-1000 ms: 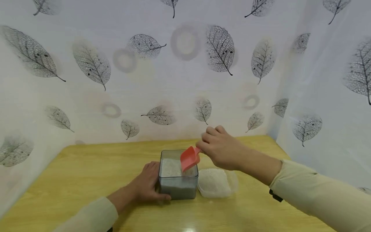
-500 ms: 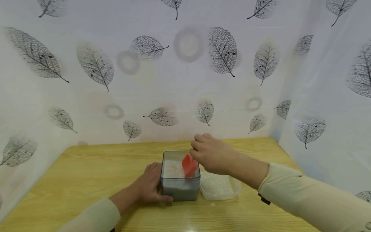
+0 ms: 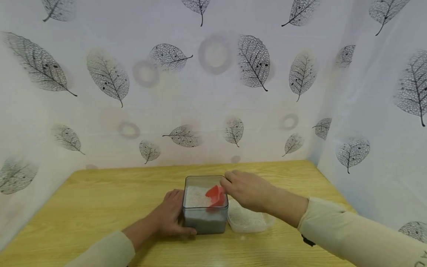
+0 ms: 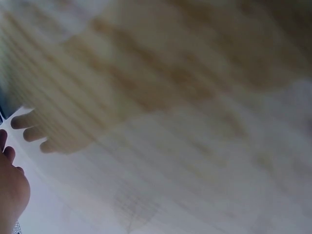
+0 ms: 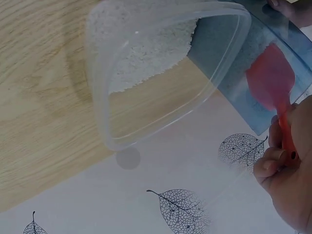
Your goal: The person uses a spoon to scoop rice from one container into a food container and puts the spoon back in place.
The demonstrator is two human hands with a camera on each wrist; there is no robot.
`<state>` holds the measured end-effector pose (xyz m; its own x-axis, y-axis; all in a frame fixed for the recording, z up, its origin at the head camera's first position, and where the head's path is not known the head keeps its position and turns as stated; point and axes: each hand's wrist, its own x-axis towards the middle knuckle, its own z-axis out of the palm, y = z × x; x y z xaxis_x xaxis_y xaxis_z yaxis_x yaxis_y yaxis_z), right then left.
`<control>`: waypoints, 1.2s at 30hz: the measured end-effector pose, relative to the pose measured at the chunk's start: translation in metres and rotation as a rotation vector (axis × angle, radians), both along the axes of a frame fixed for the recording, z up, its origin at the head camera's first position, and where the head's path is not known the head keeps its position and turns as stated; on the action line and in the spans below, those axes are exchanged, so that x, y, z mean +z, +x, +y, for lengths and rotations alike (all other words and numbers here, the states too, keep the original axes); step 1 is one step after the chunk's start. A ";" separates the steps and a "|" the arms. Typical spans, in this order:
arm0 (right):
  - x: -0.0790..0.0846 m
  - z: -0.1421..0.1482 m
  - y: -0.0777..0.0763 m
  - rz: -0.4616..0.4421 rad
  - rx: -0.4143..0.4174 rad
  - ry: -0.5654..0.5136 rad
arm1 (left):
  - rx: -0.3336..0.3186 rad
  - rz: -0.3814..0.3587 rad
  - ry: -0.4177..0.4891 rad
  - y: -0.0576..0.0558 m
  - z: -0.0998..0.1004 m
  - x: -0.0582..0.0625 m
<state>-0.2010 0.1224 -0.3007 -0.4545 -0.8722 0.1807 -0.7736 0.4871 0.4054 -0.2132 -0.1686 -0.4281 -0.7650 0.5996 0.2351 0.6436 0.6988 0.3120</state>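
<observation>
My right hand (image 3: 248,191) grips the handle of a red scoop (image 5: 271,78), its bowl low inside a square see-through grey container (image 3: 205,221). White rice (image 3: 195,196) fills much of that container. The scoop's bowl is tilted and partly hidden behind the front wall. My left hand (image 3: 170,217) holds the container at its left side, thumb round the front corner near the base and fingers along the side. Right beside the container, below my right wrist, sits a clear plastic tub (image 5: 109,122) of rice.
All of this stands on a wood-grain table (image 3: 110,200). Behind it and along both sides hangs a pale curtain (image 3: 213,100) printed with leaf skeletons. The left wrist view is mostly blurred table and curtain, with part of the hand at its left edge.
My right hand has come down and a little left, lowering the red scoop from the container's rim deeper into it. My left hand stays on the container.
</observation>
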 end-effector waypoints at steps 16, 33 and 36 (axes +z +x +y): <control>-0.009 0.003 0.006 -0.235 -0.069 -0.158 | -0.016 0.001 0.010 -0.004 0.003 -0.001; -0.028 0.003 0.012 -0.407 -0.102 -0.348 | -0.008 -0.026 0.018 0.005 0.000 -0.004; -0.025 0.002 0.011 -0.409 -0.101 -0.355 | -0.002 -0.011 0.012 0.003 0.000 -0.002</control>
<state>-0.1903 0.1247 -0.3258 -0.6278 -0.7381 0.2471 -0.7758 0.6191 -0.1216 -0.2100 -0.1690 -0.4300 -0.7663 0.5985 0.2337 0.6416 0.6937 0.3273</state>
